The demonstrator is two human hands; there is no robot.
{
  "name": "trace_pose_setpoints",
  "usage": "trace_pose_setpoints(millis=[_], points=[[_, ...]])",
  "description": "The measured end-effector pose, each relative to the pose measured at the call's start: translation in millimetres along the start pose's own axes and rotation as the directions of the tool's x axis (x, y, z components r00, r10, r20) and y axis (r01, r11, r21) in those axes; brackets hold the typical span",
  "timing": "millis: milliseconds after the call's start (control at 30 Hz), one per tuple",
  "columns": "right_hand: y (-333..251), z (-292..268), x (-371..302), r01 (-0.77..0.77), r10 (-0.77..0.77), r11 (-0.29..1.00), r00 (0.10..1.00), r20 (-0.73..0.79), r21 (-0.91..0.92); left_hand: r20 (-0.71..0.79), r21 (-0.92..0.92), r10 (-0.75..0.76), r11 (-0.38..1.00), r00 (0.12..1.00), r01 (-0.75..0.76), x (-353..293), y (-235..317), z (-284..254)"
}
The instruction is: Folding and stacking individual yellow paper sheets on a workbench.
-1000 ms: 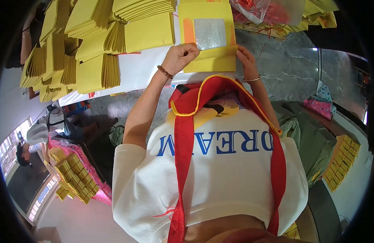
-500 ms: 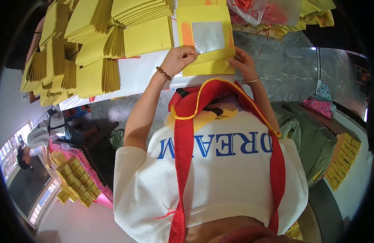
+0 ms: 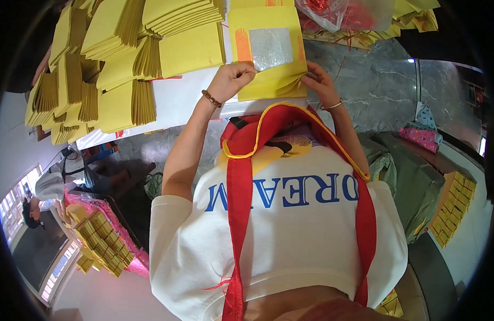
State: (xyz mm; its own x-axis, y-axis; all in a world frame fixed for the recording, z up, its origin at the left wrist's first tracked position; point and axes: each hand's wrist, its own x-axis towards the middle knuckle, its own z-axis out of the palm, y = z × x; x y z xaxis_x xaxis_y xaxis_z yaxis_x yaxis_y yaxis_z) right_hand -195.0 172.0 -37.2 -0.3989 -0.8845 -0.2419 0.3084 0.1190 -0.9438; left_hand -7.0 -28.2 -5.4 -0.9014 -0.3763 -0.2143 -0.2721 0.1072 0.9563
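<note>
In front of me on the white table lies a yellow sheet of joss paper (image 3: pixel 279 80), with a silver foil square (image 3: pixel 271 48) and orange stripes on its face. Its near edge is turned up toward the foil and bulges at the right. My left hand (image 3: pixel 232 80) is closed, thumb and finger pinching this turned-up edge at the foil's lower left corner. My right hand (image 3: pixel 323 85) grips the sheet's right edge between thumb and fingers, partly hidden by the paper. More yellow paper lies beneath and beyond it.
Stacks of folded yellow paper (image 3: pixel 191 48) fill the white table (image 3: pixel 172 99) to the left. A clear plastic bag with red strands (image 3: pixel 332 13) lies far right. At the lower left, a person (image 3: pixel 52 184) is beside yellow bundles (image 3: pixel 105 235). A green-covered pile (image 3: pixel 413 176) stands at right.
The whole view has shifted slightly. The turned-up flap bulges a little more at its right end beside my right hand. Both hands keep their grip on the paper.
</note>
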Motion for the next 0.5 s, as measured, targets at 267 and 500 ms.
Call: trace_pose_setpoints(millis=[267, 500], points=[[-0.5, -4.0, -1.0, 0.015, -0.015, 1.0, 0.998, 0.054, 0.0, 0.058, 0.015, 0.016, 1.0, 0.998, -0.017, 0.6, -1.1, -3.4], [-8.7, 1.9, -2.4, 0.033, -0.035, 0.999, 0.996, 0.088, 0.028, 0.029, 0.067, -0.051, 0.997, 0.998, 0.049, -6.7, 9.5, 0.4]])
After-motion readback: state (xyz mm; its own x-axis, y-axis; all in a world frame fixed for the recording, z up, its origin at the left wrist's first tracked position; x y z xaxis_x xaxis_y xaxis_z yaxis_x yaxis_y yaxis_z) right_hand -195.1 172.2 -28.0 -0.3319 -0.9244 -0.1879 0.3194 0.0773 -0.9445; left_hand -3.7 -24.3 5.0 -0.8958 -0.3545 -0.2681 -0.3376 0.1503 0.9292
